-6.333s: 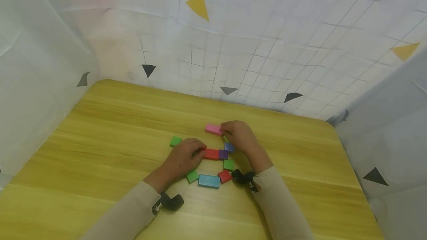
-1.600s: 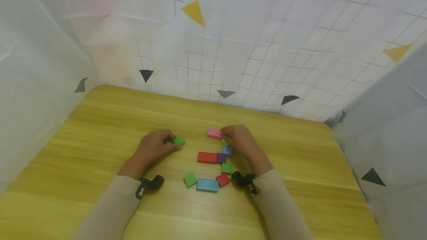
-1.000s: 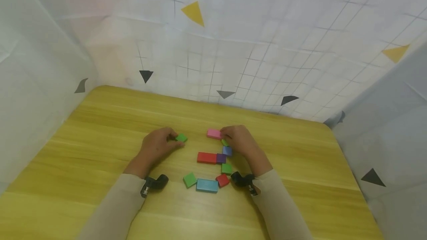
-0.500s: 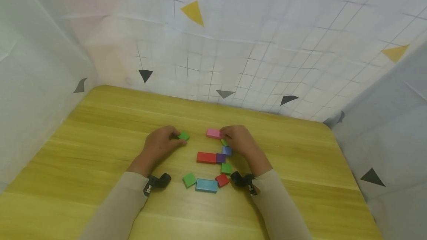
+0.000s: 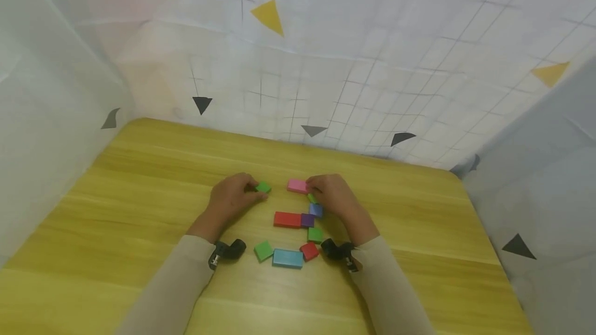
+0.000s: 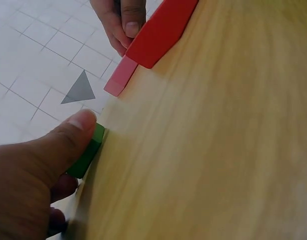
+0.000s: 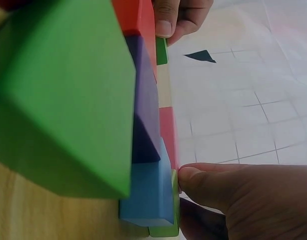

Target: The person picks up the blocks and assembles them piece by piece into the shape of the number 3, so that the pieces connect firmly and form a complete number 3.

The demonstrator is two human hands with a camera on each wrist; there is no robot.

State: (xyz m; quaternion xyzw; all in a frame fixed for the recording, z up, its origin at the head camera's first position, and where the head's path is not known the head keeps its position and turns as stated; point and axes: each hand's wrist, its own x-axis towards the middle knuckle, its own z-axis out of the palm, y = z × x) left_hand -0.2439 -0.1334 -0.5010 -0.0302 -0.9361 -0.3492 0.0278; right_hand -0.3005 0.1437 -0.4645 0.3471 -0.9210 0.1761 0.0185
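My left hand pinches a green block between thumb and fingers, left of the pink block with a gap between the two. The left wrist view shows the thumb on that green block's side, low at the table. My right hand has its fingertips at the pink block's right end, gripping it. Just under that hand lies a light green block, partly hidden by the fingers. Below it come a blue block, a purple block and a long red block.
Nearer me lie another green block, a small red block, a light blue block and a tilted green block. The wooden table is enclosed by a white patterned sheet.
Over the last seconds my left hand has left the long red block, taken the green block at the left and slid it rightward toward the pink block. My right hand stays put.
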